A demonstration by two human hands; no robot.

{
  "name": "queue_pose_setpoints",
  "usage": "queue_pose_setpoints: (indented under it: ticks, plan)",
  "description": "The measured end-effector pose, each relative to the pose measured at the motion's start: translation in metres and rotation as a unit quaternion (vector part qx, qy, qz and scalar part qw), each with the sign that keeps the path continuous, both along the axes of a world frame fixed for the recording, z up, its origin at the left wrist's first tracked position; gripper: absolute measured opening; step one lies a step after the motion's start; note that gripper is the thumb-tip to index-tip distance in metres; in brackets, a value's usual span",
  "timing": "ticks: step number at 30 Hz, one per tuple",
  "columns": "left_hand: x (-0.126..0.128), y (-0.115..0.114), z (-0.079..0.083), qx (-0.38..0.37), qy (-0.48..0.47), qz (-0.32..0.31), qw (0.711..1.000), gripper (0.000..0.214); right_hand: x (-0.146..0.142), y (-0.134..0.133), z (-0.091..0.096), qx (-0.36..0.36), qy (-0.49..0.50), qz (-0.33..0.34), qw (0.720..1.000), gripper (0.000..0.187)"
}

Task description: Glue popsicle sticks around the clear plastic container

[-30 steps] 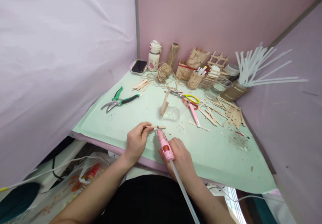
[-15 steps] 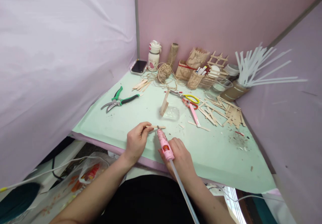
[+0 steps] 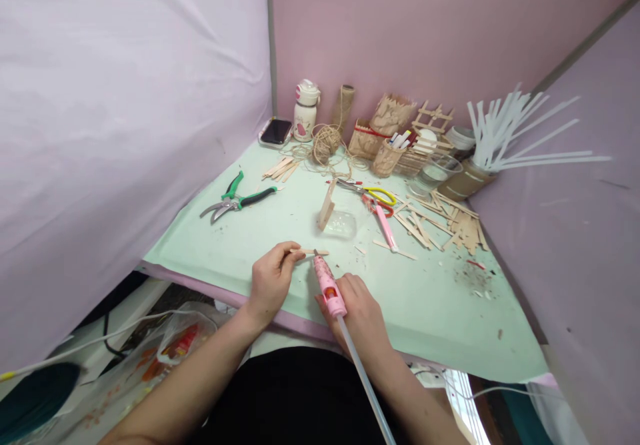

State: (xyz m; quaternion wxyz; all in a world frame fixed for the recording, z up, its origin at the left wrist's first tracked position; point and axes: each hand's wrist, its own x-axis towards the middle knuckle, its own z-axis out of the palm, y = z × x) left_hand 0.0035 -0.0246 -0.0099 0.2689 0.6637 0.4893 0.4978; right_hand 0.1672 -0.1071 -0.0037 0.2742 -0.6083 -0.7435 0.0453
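My left hand (image 3: 273, 277) pinches one end of a wooden craft stick (image 3: 307, 251), which lies level above the green tabletop. In my right hand (image 3: 361, 308) is a pink hot glue gun (image 3: 329, 285), with a long clear glue stick (image 3: 364, 375) sticking out of its back. The gun's metal tip touches or nearly touches the craft stick toward its free end. Just beyond the hands stands a small wooden stick piece (image 3: 327, 206), beside a clear plastic container (image 3: 341, 225) on the table.
Green-handled pruning shears (image 3: 235, 199) lie to the left. Scissors (image 3: 379, 195), a pink cutter (image 3: 386, 229) and a heap of craft sticks (image 3: 445, 221) are on the right. Twine (image 3: 326, 143), a bottle (image 3: 306, 111) and a holder of white glue sticks (image 3: 505, 138) stand behind.
The glue gun's tip has shifted slightly to the right along the craft stick. My left hand has stayed in place.
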Motion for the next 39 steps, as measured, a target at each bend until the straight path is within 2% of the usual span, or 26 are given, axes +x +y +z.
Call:
queue_pose_setpoints:
  ticks: [19, 28, 39]
  plan:
    - [-0.0004, -0.0005, -0.0026, -0.004, 0.0, 0.0, 1.0, 0.012, 0.0017, -0.0002, -0.0012, -0.001, -0.007, -0.011, 1.0, 0.018]
    - [0.0002, 0.001, -0.0027, -0.002, 0.003, -0.003, 1.0, 0.012, 0.0007, -0.0011, 0.0005, -0.014, -0.021, -0.022, 0.999, 0.022]
    - [0.0001, 0.0004, -0.0011, -0.003, 0.003, -0.004, 1.0, 0.013, 0.0016, -0.0013, -0.0028, -0.007, -0.031, -0.025, 0.999, 0.016]
